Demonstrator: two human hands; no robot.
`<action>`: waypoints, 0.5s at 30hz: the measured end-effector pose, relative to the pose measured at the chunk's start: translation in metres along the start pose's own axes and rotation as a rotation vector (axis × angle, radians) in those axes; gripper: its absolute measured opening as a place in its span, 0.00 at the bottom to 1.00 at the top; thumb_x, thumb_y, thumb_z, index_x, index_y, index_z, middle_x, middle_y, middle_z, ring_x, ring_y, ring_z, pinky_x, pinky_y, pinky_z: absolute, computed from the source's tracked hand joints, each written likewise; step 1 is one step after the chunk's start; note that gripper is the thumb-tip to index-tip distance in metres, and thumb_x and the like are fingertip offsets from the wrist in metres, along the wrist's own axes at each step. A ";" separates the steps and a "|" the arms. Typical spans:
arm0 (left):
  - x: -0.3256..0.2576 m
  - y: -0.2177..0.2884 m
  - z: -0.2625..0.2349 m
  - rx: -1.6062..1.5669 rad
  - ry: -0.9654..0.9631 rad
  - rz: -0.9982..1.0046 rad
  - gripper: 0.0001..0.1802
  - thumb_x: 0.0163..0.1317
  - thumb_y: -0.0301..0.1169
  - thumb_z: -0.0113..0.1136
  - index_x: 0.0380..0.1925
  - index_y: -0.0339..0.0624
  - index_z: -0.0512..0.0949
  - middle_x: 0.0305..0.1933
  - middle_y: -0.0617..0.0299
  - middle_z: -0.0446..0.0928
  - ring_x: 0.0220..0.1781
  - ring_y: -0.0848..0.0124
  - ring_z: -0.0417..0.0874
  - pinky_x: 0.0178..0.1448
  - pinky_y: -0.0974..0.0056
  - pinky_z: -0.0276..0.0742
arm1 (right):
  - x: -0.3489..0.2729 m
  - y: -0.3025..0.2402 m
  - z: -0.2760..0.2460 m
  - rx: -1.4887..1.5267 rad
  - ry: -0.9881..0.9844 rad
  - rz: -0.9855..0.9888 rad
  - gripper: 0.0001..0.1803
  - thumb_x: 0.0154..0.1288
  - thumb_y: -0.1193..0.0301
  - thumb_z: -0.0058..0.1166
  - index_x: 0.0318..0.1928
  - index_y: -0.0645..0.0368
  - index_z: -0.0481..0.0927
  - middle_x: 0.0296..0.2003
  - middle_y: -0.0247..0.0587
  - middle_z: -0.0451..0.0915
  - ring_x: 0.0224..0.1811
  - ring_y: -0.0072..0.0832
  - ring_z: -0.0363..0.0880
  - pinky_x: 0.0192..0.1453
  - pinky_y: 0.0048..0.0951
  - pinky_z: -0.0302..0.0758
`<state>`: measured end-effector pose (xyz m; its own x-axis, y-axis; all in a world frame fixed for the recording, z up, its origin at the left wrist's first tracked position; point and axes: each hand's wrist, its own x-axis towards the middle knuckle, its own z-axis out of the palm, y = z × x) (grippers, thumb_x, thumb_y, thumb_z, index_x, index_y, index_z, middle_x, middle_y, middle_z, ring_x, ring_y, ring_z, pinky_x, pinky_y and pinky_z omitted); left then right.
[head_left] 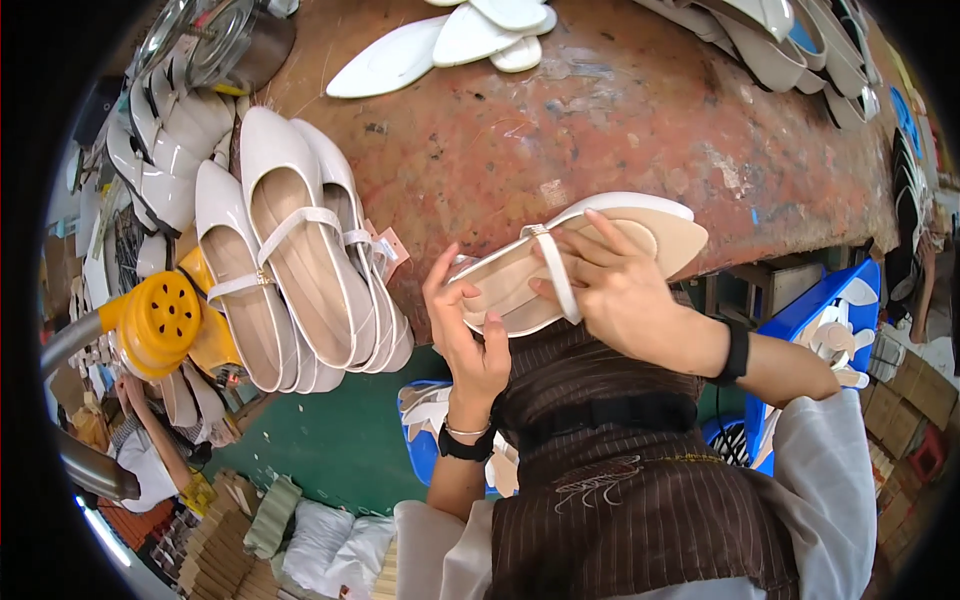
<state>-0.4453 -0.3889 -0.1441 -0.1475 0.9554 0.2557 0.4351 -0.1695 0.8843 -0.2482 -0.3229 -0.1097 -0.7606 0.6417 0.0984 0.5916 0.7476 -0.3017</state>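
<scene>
A cream pointed flat shoe (497,277) with a narrow strap is tilted at the table's near edge, its heel to the left. My left hand (467,345) is closed around the heel end, thumb and fingers at its rim. My right hand (625,295) grips the shoe's middle, some fingers over the insole and others reaching in by the strap (556,272). A beige pointed insole piece (680,240) shows over the toe end beyond my right fingers; how far it sits inside is hidden.
Similar cream strap shoes (290,235) stand stacked to the left, beside a yellow machine part (165,315). White pointed pieces (390,65) lie at the table's far side, more shoes (765,45) at far right. Blue bins (815,300) with scraps stand below the table.
</scene>
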 end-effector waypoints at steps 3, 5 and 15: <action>0.000 0.024 0.017 -0.001 -0.010 -0.107 0.23 0.59 0.34 0.62 0.48 0.35 0.65 0.74 0.33 0.55 0.74 0.45 0.60 0.75 0.46 0.53 | 0.007 0.020 -0.009 0.131 -0.033 0.094 0.18 0.51 0.75 0.57 0.45 0.52 0.87 0.52 0.41 0.84 0.66 0.37 0.74 0.77 0.55 0.54; -0.011 0.045 0.030 0.148 -0.100 -0.071 0.32 0.55 0.30 0.67 0.57 0.31 0.65 0.75 0.31 0.52 0.74 0.40 0.59 0.75 0.44 0.55 | 0.017 0.036 -0.012 -0.044 0.354 0.287 0.15 0.51 0.76 0.58 0.43 0.58 0.86 0.52 0.46 0.83 0.63 0.42 0.77 0.75 0.57 0.57; 0.003 0.087 0.061 0.651 -0.600 -0.065 0.26 0.53 0.35 0.70 0.52 0.39 0.80 0.65 0.52 0.74 0.41 0.53 0.82 0.37 0.56 0.85 | -0.011 0.007 -0.057 0.216 0.218 0.232 0.17 0.57 0.75 0.58 0.48 0.62 0.77 0.41 0.53 0.78 0.50 0.51 0.80 0.63 0.49 0.72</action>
<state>-0.3538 -0.3861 -0.0900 0.2211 0.9552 -0.1967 0.8878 -0.1136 0.4459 -0.2205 -0.3148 -0.0592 -0.5243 0.8286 0.1963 0.6538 0.5394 -0.5306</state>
